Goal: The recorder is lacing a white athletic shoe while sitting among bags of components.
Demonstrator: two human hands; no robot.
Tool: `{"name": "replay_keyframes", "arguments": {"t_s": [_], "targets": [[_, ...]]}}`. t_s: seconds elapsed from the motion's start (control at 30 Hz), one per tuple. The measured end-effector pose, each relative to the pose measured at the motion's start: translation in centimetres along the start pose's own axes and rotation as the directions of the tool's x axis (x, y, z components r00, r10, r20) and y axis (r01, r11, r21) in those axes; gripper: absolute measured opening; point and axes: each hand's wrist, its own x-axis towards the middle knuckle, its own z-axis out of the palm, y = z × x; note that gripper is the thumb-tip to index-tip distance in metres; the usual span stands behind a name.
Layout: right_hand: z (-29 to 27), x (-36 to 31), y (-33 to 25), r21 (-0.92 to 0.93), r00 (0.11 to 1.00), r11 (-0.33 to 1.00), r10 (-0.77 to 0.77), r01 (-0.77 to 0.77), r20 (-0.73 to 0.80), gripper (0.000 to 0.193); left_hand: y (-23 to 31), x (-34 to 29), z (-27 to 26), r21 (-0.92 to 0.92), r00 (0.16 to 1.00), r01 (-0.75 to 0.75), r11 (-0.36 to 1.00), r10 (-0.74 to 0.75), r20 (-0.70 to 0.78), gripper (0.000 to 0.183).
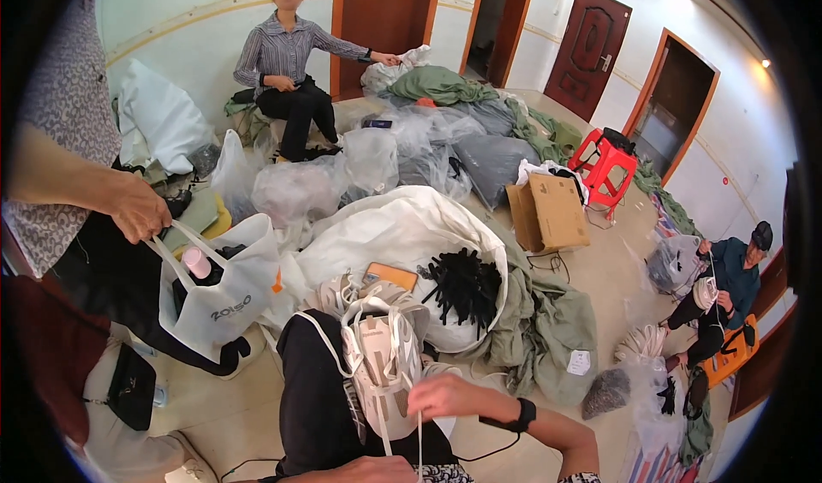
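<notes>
A beige and white sneaker (382, 365) rests on my black-trousered lap, its loose white shoelaces (383, 419) trailing toward me. Just below the shoe, my right hand (443, 395), with a black band at the wrist, pinches a white lace in closed fingers. My left hand (360, 469) is low at the picture's edge, partly cut off; its fingers are bent close to the lace ends, and what they hold is hidden. More pale shoes (338, 293) lie just beyond the sneaker.
A big white sack (402, 213) bears black laces (465, 288) and an orange phone (390, 276). A person's hand (137, 209) at left holds a white tote bag (224, 299). Two others sit at back and right. Cardboard box (548, 213) and red stool (604, 173) stand behind.
</notes>
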Motion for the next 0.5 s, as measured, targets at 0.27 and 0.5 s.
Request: {"name": "replay_keyframes", "arguments": {"t_s": [0.27, 0.5], "targets": [[1.0, 0.5, 1.4, -0.008, 0.994, 0.996, 0.091, -0.091, 0.06, 0.008, -0.4, -2.4, 0.2, -0.193, 0.938, 0.316, 0.929, -0.277, 0.207, 0.025], [0.5, 0.2, -8.4, 0.154, 0.973, 0.972, -0.198, 0.178, 0.12, 0.016, -5.6, -3.3, 1.3, -0.721, 0.791, 0.524, 0.452, -0.573, 0.216, 0.045]]}}
